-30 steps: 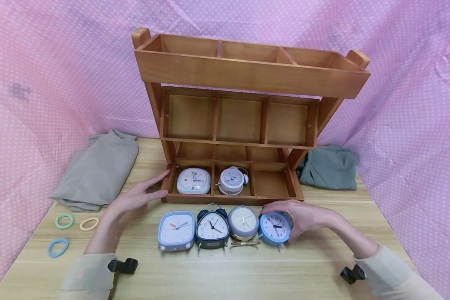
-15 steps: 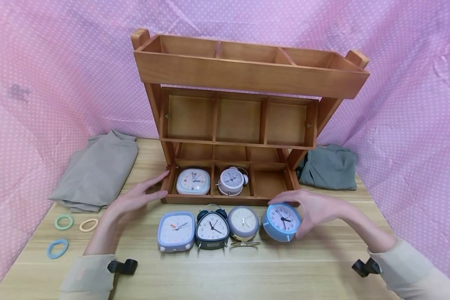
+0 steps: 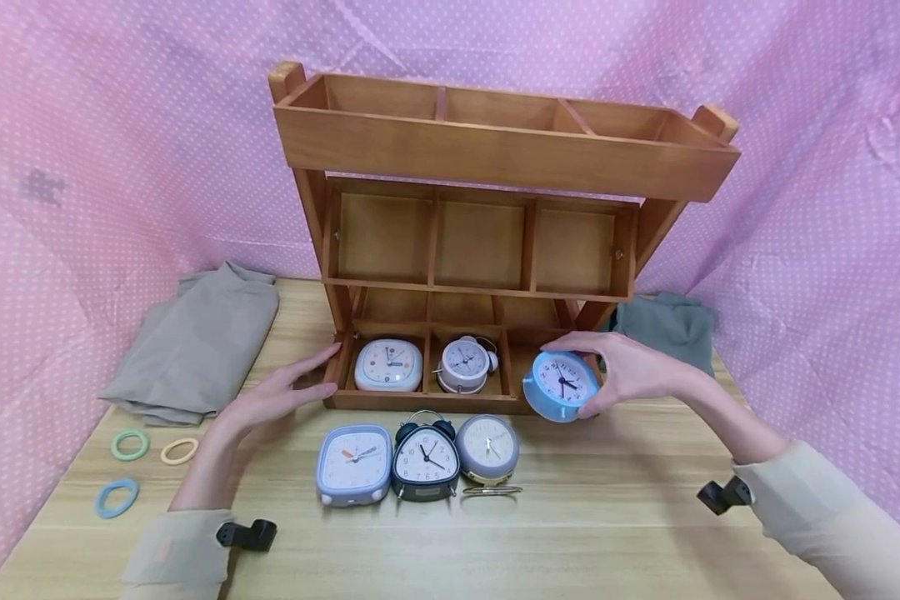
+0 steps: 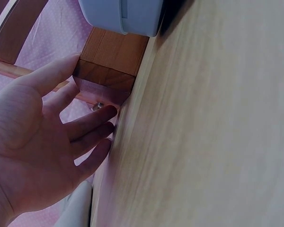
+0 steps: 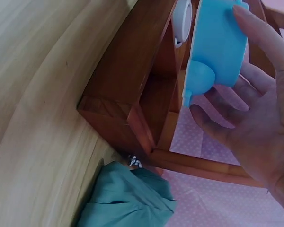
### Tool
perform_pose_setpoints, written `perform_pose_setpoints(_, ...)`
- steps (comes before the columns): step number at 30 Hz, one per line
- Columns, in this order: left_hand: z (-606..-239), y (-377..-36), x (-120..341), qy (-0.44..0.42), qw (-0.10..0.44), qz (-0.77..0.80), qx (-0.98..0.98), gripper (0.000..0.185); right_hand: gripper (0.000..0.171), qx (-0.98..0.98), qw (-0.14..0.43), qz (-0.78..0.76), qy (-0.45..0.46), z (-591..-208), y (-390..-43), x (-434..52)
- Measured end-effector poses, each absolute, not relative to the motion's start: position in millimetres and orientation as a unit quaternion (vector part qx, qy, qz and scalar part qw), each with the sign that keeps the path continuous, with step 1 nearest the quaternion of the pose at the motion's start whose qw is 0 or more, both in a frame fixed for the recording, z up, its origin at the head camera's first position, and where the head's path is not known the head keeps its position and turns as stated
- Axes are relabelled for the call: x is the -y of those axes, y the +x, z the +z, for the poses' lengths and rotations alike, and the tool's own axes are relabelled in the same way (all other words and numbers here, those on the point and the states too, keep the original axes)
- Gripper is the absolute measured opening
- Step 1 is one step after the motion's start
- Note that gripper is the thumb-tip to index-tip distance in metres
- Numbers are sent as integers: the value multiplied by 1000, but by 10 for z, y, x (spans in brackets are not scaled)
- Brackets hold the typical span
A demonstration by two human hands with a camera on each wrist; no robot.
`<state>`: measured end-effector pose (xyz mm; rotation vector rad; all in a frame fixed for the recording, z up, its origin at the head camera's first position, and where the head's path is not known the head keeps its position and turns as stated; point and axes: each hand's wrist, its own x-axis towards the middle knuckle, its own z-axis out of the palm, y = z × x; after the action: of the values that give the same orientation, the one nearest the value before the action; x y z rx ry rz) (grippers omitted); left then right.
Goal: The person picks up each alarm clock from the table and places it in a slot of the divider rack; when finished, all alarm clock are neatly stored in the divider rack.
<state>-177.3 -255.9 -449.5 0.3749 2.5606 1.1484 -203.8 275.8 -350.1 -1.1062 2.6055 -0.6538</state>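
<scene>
Right hand: the right hand [image 3: 630, 371] grips the blue clock [image 3: 561, 385], fingers curled over its top and far side, thumb under its near right edge; in the right wrist view the fingers [image 5: 255, 45] wrap round the clock's blue back [image 5: 217, 42].
Blue clock: round, light blue rim, white face with black numerals and dark hands; it is held off the tabletop [image 3: 570, 533], tilted so the face looks up and toward the person, right at the near edge of the rack's bottom right compartment [image 3: 528, 354].
Left hand: the left hand [image 3: 273, 400] lies open, fingers straight and a little spread, fingertips against the near left corner of the wooden rack [image 3: 495, 158]; it holds nothing. The left wrist view shows the palm [image 4: 33, 151] beside that corner post.
Rack: three tiers of three compartments each; in the bottom tier a square white clock [image 3: 387, 364] sits in the left compartment and a round white bell clock [image 3: 462, 364] in the middle one.
Row on the tabletop: near the rack stand a square lilac clock [image 3: 353, 463], a black bell clock [image 3: 425, 461] and a round grey clock [image 3: 487, 448], side by side and close together.
Left side: a folded beige cloth [image 3: 195, 342], with a green ring [image 3: 129, 444], a cream ring [image 3: 178, 451] and a blue ring [image 3: 116, 497] nearer the person.
Right side: a dark green cloth [image 3: 667, 329] lies past the right hand, beside the rack.
</scene>
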Motion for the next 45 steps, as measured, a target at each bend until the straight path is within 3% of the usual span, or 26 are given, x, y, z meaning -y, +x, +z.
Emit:
perform_pose_setpoints(19,-4483,-1755,2541,129,159,402,-892,73,86,-907,127,-232,-328,-3726,-2423,-2737)
perform_pose_setpoints(45,-4487,-1772,2535,129,159,395,-895,73,87,-895,155,-233,-347,-3868,-2563,-2707)
